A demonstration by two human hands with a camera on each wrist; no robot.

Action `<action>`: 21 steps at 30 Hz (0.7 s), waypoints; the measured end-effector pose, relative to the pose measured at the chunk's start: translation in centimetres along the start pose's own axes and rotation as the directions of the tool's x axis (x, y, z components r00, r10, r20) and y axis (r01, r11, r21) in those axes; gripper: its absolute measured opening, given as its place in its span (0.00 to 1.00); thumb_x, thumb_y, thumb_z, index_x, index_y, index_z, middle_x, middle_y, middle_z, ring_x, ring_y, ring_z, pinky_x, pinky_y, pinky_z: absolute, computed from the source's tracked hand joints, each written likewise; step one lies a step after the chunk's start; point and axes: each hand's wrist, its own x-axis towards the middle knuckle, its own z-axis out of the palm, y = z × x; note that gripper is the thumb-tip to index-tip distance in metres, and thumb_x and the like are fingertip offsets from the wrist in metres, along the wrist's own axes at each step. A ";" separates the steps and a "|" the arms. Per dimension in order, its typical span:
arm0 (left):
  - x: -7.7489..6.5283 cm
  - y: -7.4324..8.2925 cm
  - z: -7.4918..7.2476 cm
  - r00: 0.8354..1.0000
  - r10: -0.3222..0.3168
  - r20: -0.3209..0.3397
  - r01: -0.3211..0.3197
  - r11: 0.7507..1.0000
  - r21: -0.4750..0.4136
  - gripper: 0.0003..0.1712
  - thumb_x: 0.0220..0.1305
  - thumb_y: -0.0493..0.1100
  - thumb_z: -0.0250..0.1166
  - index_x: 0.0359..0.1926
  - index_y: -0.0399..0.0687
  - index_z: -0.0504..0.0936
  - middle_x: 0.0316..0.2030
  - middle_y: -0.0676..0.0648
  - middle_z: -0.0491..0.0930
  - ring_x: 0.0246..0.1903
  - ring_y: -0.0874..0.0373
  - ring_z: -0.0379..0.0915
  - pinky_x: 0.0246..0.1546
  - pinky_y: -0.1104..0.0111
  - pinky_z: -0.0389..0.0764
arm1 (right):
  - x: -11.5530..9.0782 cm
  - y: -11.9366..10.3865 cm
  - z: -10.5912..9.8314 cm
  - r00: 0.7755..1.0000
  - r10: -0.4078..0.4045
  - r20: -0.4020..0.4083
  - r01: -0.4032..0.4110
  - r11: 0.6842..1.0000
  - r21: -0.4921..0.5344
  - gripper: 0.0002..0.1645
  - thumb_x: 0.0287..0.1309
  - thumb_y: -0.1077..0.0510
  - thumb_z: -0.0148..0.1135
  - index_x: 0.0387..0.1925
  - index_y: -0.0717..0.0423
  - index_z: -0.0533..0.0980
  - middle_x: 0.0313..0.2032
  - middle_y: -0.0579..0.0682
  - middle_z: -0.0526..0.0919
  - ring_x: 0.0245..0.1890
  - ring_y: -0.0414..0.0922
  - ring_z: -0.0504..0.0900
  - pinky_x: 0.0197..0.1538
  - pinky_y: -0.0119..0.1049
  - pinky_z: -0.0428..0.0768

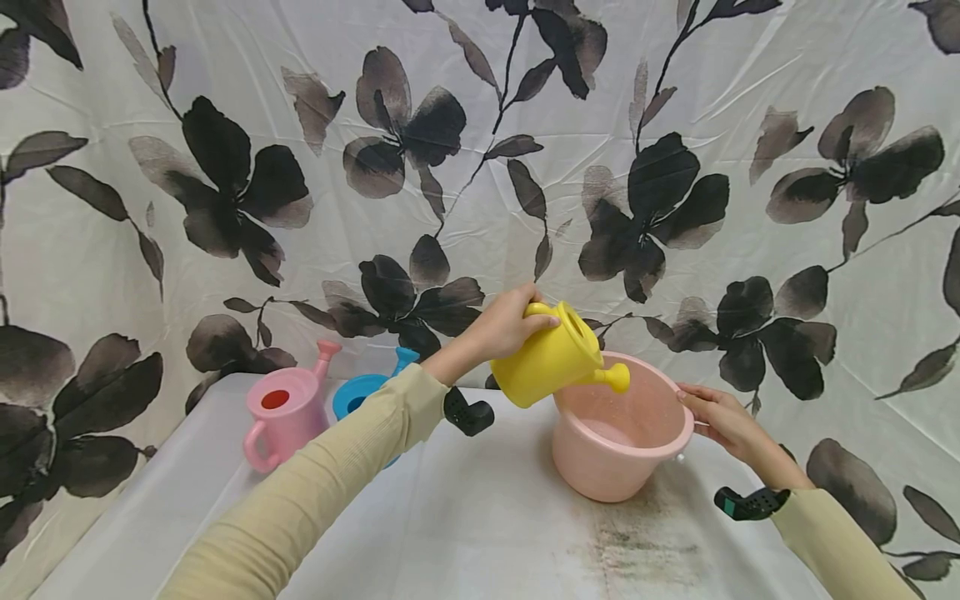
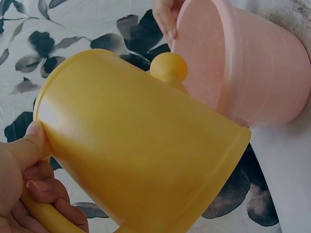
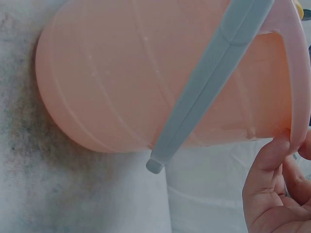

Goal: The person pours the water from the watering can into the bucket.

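Note:
My left hand grips the handle of a yellow watering can, held in the air and tilted to the right. Its round spout head is over the opening of a pink bucket; I cannot make out any stream of water. In the left wrist view, the thumb lies against the can's yellow wall and the fingers curl round the handle. On the far side, my right hand pinches the bucket's rim. The right wrist view shows that thumb on the rim's outside, with a grey bucket handle hanging alongside.
To the left on the white table stand a pink watering can and a blue watering can, the latter partly hidden by my left sleeve. Dark smudges mark the table before the bucket. A floral cloth hangs behind.

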 end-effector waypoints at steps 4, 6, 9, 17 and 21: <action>0.0 0.1 0.0 1.000 -0.002 0.000 0.002 1.000 0.003 0.15 0.69 0.48 0.59 0.45 0.41 0.71 0.31 0.47 0.69 0.30 0.57 0.67 0.29 0.74 0.69 | 0.0 0.1 -0.1 1.000 -0.002 0.005 0.002 1.000 0.000 0.41 0.72 0.46 0.45 0.70 0.73 0.49 0.61 0.58 0.70 0.41 0.26 0.75 0.45 0.27 0.80; -0.1 0.1 0.0 1.000 -0.004 0.002 0.004 1.000 0.005 0.15 0.69 0.48 0.59 0.45 0.41 0.71 0.31 0.47 0.69 0.30 0.57 0.67 0.29 0.74 0.69 | 0.0 0.1 -0.1 1.000 -0.003 0.006 0.003 1.000 -0.001 0.41 0.72 0.46 0.45 0.70 0.73 0.49 0.61 0.57 0.71 0.41 0.26 0.75 0.45 0.27 0.80; -0.1 0.2 -0.1 1.000 -0.004 0.002 0.004 1.000 0.008 0.15 0.69 0.48 0.58 0.46 0.41 0.71 0.31 0.47 0.69 0.30 0.57 0.67 0.29 0.74 0.69 | 0.0 0.1 -0.1 1.000 -0.003 0.006 0.003 1.000 0.000 0.41 0.72 0.46 0.46 0.70 0.73 0.49 0.61 0.57 0.71 0.41 0.26 0.75 0.46 0.27 0.80; 0.0 0.3 0.0 1.000 0.001 -0.003 -0.001 1.000 0.012 0.15 0.69 0.48 0.59 0.46 0.40 0.71 0.31 0.48 0.69 0.30 0.57 0.67 0.29 0.74 0.69 | 0.0 0.1 0.0 1.000 0.003 0.004 -0.003 1.000 -0.009 0.41 0.72 0.46 0.45 0.70 0.73 0.49 0.64 0.65 0.66 0.41 0.26 0.75 0.46 0.27 0.80; 0.0 0.3 -0.1 1.000 -0.004 0.003 0.004 1.000 0.007 0.15 0.69 0.48 0.59 0.45 0.41 0.71 0.31 0.47 0.69 0.30 0.57 0.67 0.29 0.74 0.69 | 0.0 0.1 0.0 1.000 0.009 -0.004 -0.009 1.000 -0.005 0.41 0.72 0.47 0.45 0.70 0.73 0.49 0.64 0.66 0.66 0.41 0.27 0.76 0.46 0.28 0.81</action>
